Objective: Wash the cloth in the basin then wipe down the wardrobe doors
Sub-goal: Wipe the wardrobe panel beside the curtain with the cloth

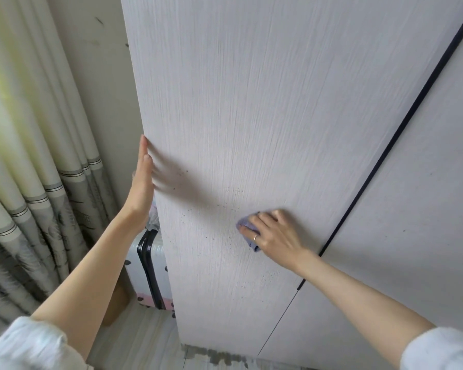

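Note:
A tall white wood-grain wardrobe door (265,108) fills the middle of the view, with small dark specks around its lower half. My right hand (274,233) presses a small bluish-purple cloth (247,231) flat against the door; most of the cloth is hidden under my fingers, which curl over it. My left hand (142,182) rests with straight fingers along the door's left edge. A second door (417,209) lies to the right, past a long black handle strip (390,145). No basin is in view.
Pale green and grey patterned curtains (38,156) hang at the left. A white suitcase with black trim (151,268) stands in the gap between wall and wardrobe, above a strip of light floor (139,340).

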`<action>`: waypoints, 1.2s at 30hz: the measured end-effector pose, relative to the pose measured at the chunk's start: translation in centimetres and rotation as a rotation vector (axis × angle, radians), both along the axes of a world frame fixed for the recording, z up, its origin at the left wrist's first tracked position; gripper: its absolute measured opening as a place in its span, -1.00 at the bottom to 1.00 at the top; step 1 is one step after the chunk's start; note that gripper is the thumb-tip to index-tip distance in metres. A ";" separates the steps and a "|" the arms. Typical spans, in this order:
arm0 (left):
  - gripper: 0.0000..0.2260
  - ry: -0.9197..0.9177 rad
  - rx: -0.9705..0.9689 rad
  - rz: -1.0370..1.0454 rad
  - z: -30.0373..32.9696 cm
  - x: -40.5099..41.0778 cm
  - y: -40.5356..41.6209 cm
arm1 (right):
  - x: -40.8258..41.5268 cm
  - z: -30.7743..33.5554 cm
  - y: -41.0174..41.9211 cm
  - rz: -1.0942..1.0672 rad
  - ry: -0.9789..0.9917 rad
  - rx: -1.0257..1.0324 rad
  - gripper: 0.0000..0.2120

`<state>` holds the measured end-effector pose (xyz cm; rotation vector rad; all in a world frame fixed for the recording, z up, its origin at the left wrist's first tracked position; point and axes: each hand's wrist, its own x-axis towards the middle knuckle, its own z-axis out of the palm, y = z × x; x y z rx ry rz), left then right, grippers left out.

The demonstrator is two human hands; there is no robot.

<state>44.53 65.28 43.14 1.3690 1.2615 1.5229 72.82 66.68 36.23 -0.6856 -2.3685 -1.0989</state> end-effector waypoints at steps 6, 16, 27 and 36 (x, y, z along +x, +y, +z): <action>-0.64 0.002 -0.012 0.006 -0.1 -0.1 -0.2 | -3.5 8.6 1.3 0.009 0.446 0.083 -0.61; -0.60 0.003 -0.034 -0.026 0.2 0.2 -1.0 | -4.4 0.9 0.6 0.013 0.048 -0.012 -0.69; -0.62 0.017 -0.066 -0.081 0.3 -0.3 -1.2 | -7.3 -0.6 0.9 0.017 0.125 -0.020 -0.63; -0.69 -0.036 -0.057 -0.124 0.5 -0.6 -1.2 | -12.0 8.5 2.0 0.006 0.526 0.025 -0.50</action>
